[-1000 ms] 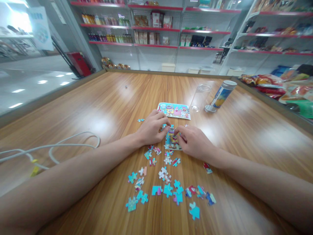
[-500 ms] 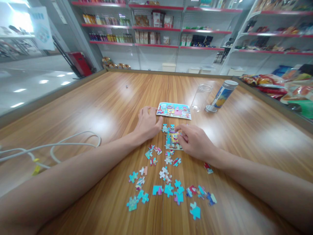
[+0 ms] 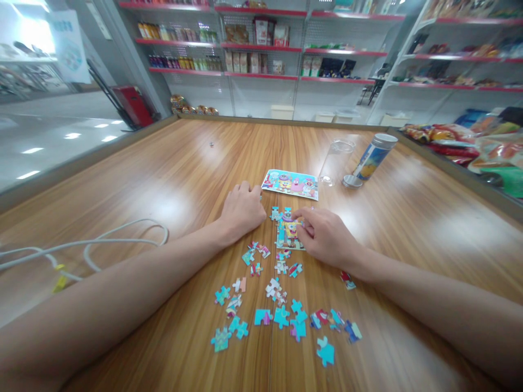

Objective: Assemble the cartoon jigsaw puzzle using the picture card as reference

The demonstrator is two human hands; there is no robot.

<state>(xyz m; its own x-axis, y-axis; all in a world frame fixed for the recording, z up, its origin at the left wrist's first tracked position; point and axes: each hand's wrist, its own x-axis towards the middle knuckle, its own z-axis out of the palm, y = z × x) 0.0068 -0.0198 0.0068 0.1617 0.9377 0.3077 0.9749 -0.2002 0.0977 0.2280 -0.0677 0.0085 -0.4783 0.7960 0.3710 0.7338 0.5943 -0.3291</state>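
A partly joined jigsaw puzzle (image 3: 289, 233) with a yellow cartoon face lies in front of me on the wooden table. My right hand (image 3: 327, 233) is closed at its right side, with bent fingers touching the joined pieces and covering that edge. Left of the puzzle, my left hand (image 3: 243, 209) is closed with its fingers curled down; a small bluish bit, apparently a puzzle piece (image 3: 260, 198), shows by its fingertips. Just beyond both hands is the picture card (image 3: 291, 184) with cartoon figures. Several loose puzzle pieces (image 3: 281, 317) are spread nearer to me.
A clear plastic cylinder (image 3: 335, 162) and a blue-and-yellow can (image 3: 375, 158) stand at the back right, with a metal lid (image 3: 352, 181) beside them. A white cable (image 3: 122, 239) loops on the left. Stocked shelves (image 3: 261, 48) rise behind the table (image 3: 196, 179).
My left hand has drawn back slightly to the left, away from the picture card, and its fingers have curled in. The card has shifted very slightly. My right hand stays on the puzzle.
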